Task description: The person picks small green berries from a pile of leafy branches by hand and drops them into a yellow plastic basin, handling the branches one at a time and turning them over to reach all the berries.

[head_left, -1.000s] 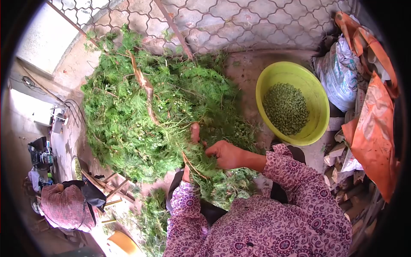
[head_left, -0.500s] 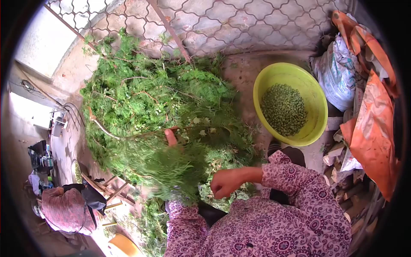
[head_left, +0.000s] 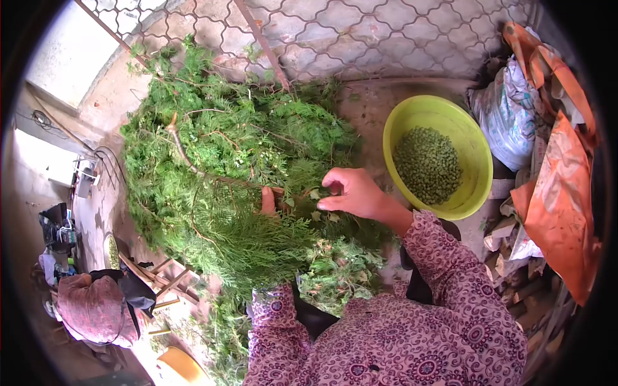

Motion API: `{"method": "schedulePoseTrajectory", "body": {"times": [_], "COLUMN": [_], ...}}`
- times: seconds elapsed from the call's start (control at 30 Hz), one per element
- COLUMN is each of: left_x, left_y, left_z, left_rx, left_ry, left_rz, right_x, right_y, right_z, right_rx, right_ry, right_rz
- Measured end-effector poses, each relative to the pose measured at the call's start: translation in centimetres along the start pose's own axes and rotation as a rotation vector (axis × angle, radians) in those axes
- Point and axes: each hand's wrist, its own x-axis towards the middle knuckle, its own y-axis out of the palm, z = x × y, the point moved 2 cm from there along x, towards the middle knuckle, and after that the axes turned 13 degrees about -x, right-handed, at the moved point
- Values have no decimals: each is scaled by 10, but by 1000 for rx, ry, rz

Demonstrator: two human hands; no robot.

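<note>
My left hand (head_left: pixel 268 201), mostly covered by foliage, is closed around a leafy evergreen branch (head_left: pixel 183 154). The branch's bare cut end points to the upper left, and its feathery green sprays hang toward me. At the right end of the branch sit small pale-green cones (head_left: pixel 315 195). Beside them is my right hand (head_left: pixel 360 196), thumb and forefinger curved with a gap between the tips. I see nothing held in it. Under and around the branch spreads a large heap of cut evergreen branches (head_left: pixel 219 122).
A yellow-green basin (head_left: pixel 476 186) holding many small green cones stands at the right. Beyond it are a white sack (head_left: pixel 505 116), an orange sheet (head_left: pixel 560 212) and stacked wood (head_left: pixel 537 309). Wire mesh (head_left: pixel 360 38) runs along the back. Another person (head_left: pixel 96 309) is at lower left.
My right hand has gone from a closed fist near my body up to the cones, its fingers parting. My left hand and the branch have shifted slightly right.
</note>
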Motion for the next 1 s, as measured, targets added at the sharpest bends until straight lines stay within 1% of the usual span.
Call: {"method": "schedulePoseTrajectory", "body": {"times": [0.03, 0.07, 0.1, 0.13, 0.2, 0.23, 0.27, 0.3, 0.33, 0.37, 0.4, 0.47, 0.5, 0.53, 0.57, 0.6, 0.63, 0.67, 0.73, 0.8, 0.93, 1.0], "left_x": [-14, -19, 1, 0, -4, -1, 7, 14, 22, 31, 40, 55, 61, 63, 45, 8, -21, -38, -56, -50, -61, -65], "left_y": [13, 20, 2, 2, 3, -4, -14, -23, -32, -42, -50, -61, -65, -67, -52, -16, 11, 24, 37, 42, 57, 55], "left_z": [-11, -13, 4, 4, 1, 9, 23, 36, 47, 60, 73, 94, 102, 106, 94, 63, 39, 33, 28, 31, 5, 0], "left_rx": [-100, -200, -172, -173, -100, -100, -310, -522, -522, -427, -331, -137, -38, 60, 58, -149, -357, -358, -680, -654, -338, -185], "left_ry": [-131, -261, -249, -250, -167, -168, -212, -253, -254, -279, -302, -348, -371, -393, -394, -281, -165, -166, -203, -218, -298, -335], "left_rz": [137, 275, 172, 171, 261, 260, 449, 636, 634, 627, 622, 612, 607, 600, 600, 716, 826, 828, 651, 632, 443, 339], "right_x": [0, 1, 1, 1, 1, 0, 0, 0, 0, -1, 0, 0, -1, -2, -3, -2, -2, -2, -2, -4, -5, -5], "right_y": [3, 6, 9, 11, 11, 12, 14, 14, 15, 16, 17, 18, 13, 6, 3, 2, 0, -1, -3, -4, -1, 1], "right_z": [1, 0, -1, -1, 3, 4, 4, 3, 1, -1, -4, -11, -10, -5, -3, -4, -6, -8, -10, -9, -10, -9], "right_rx": [-9, -9, -46, -84, -58, 23, 103, 104, 150, 195, 194, 388, 388, 513, 638, 637, 714, 790, 829, 814, 813, 817], "right_ry": [-53, -53, -87, -122, -96, -57, -18, -18, 32, 82, 83, 159, 161, 256, 351, 352, 385, 417, 398, 403, 425, 368], "right_rz": [-20, -19, -2, 14, 33, 81, 130, 130, 152, 175, 177, 194, 191, 255, 322, 322, 297, 270, 257, 256, 300, 363]}}
